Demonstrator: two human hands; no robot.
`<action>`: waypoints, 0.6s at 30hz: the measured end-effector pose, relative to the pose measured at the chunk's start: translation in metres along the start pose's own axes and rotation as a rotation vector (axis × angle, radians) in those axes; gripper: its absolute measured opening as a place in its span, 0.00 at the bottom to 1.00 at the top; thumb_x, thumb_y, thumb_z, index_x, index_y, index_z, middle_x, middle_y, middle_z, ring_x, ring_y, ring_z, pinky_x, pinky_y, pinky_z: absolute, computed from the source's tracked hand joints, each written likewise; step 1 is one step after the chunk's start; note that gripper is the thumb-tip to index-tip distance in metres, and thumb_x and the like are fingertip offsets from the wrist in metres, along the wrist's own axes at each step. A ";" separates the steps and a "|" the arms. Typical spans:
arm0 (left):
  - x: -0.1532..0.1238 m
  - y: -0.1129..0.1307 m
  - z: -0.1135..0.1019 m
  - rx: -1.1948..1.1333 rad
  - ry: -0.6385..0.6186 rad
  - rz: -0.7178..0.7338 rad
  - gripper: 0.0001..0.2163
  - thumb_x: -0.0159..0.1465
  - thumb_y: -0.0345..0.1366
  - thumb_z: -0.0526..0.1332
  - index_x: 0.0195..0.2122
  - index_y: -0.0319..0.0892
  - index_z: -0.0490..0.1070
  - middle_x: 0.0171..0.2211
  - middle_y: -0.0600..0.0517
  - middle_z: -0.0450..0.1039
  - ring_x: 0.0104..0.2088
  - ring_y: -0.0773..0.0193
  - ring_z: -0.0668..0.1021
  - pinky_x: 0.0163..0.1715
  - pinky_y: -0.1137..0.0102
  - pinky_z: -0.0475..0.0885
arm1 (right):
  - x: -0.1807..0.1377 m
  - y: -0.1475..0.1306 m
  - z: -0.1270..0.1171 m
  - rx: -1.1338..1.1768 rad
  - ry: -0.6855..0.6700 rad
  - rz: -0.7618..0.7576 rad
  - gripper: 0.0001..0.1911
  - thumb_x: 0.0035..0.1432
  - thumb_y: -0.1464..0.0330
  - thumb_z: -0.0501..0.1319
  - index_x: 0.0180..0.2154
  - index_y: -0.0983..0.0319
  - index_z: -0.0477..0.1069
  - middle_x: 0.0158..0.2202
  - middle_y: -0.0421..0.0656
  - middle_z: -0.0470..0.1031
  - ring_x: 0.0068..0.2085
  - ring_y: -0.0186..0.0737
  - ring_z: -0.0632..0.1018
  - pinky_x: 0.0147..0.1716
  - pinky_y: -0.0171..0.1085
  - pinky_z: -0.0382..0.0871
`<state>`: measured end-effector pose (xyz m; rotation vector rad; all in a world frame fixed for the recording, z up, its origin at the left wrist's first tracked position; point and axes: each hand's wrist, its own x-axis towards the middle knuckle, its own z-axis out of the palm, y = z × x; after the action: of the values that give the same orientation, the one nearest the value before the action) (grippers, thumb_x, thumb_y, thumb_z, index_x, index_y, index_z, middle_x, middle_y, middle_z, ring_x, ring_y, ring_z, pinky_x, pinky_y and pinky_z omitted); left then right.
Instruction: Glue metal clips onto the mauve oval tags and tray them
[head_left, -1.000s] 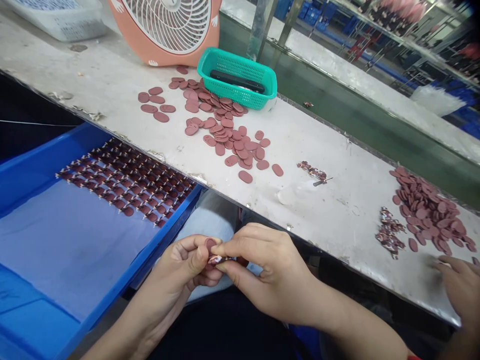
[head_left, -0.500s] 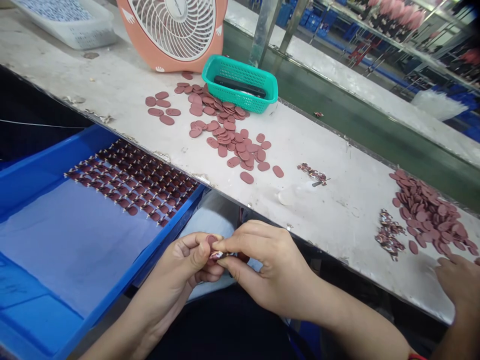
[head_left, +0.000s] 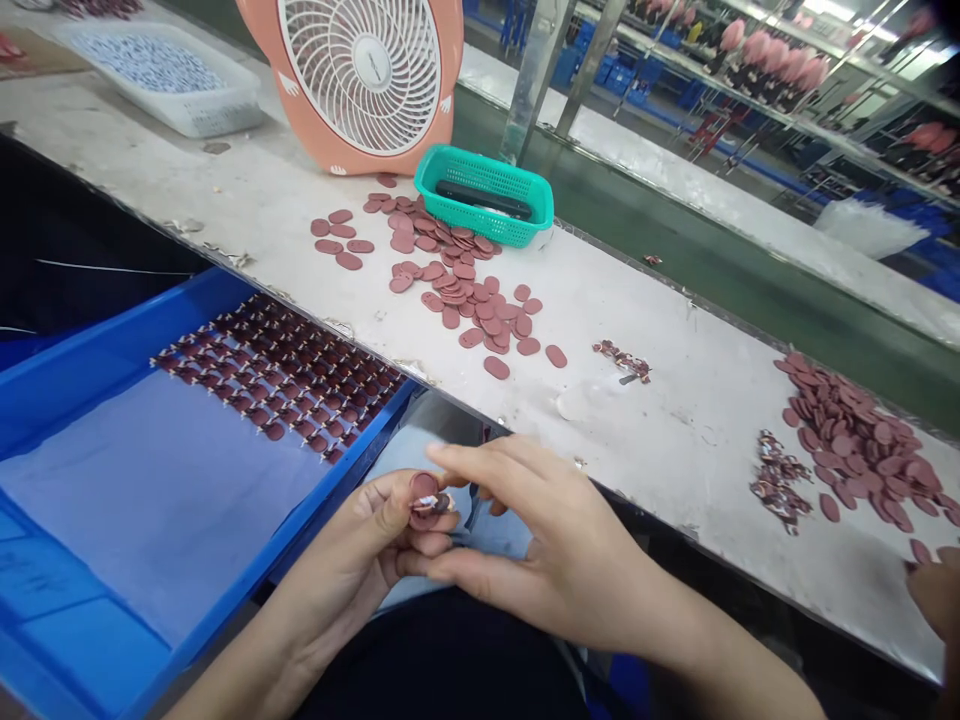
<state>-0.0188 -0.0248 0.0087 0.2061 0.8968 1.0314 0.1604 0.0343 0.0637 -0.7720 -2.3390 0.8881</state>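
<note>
Between the thumb and fingers of my left hand (head_left: 367,530) is a reddish-brown oval disc (head_left: 423,486). A small painted piece in white and dark brown (head_left: 436,503) sits across the disc; its exact shape is too small to make out. My right hand (head_left: 555,530) is just to the right, thumb and fingers spread apart around the held piece, gripping nothing. Below and left, a blue tray (head_left: 225,610) holds rows of similar discs with small pieces on them (head_left: 300,375), laid on a pale sheet.
Loose oval discs (head_left: 480,310) lie on the white table (head_left: 675,420) by a green basket (head_left: 487,185) and an orange fan (head_left: 330,130). Small painted pieces (head_left: 780,480) and a disc pile (head_left: 862,430) lie right, near another person's hand (head_left: 937,590). A white basket (head_left: 217,118) stands back left.
My right hand has let go of the disc and opened, its fingers lifting away. The left hand keeps its grip. The other person's hand has shifted right, and the view has tilted slightly upward.
</note>
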 end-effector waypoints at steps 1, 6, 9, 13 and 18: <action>0.000 0.000 -0.002 -0.024 0.001 -0.007 0.16 0.49 0.48 0.78 0.29 0.41 0.82 0.25 0.52 0.78 0.23 0.70 0.76 0.24 0.79 0.74 | -0.001 0.000 -0.001 0.009 0.026 0.008 0.23 0.63 0.64 0.68 0.57 0.60 0.70 0.43 0.45 0.80 0.41 0.40 0.78 0.41 0.38 0.76; 0.004 -0.001 -0.010 -0.124 -0.025 -0.049 0.14 0.50 0.45 0.78 0.31 0.42 0.83 0.23 0.55 0.76 0.22 0.71 0.77 0.23 0.79 0.77 | -0.005 0.005 0.002 0.125 0.145 0.006 0.13 0.66 0.67 0.64 0.52 0.58 0.74 0.42 0.43 0.80 0.39 0.36 0.79 0.41 0.36 0.77; 0.007 -0.001 -0.012 -0.148 -0.050 -0.057 0.14 0.50 0.44 0.78 0.30 0.41 0.82 0.23 0.56 0.75 0.22 0.71 0.78 0.24 0.78 0.78 | -0.002 0.008 0.006 0.144 0.132 0.028 0.10 0.67 0.68 0.64 0.49 0.60 0.77 0.41 0.44 0.81 0.37 0.35 0.78 0.40 0.35 0.76; 0.008 0.000 -0.011 -0.130 -0.053 -0.065 0.15 0.49 0.46 0.78 0.27 0.40 0.81 0.22 0.54 0.78 0.22 0.70 0.79 0.24 0.79 0.78 | 0.002 0.011 0.011 0.154 0.106 0.042 0.10 0.65 0.68 0.66 0.49 0.61 0.78 0.37 0.43 0.80 0.36 0.35 0.78 0.38 0.34 0.75; 0.008 0.002 -0.008 -0.110 -0.020 -0.053 0.14 0.48 0.44 0.79 0.27 0.41 0.82 0.22 0.54 0.80 0.21 0.71 0.80 0.26 0.81 0.78 | 0.005 0.014 0.013 0.135 0.093 0.030 0.07 0.66 0.70 0.64 0.44 0.61 0.81 0.34 0.42 0.81 0.34 0.35 0.79 0.35 0.33 0.74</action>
<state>-0.0241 -0.0194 0.0008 0.1000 0.8208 1.0240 0.1532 0.0410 0.0467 -0.7770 -2.1677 0.9894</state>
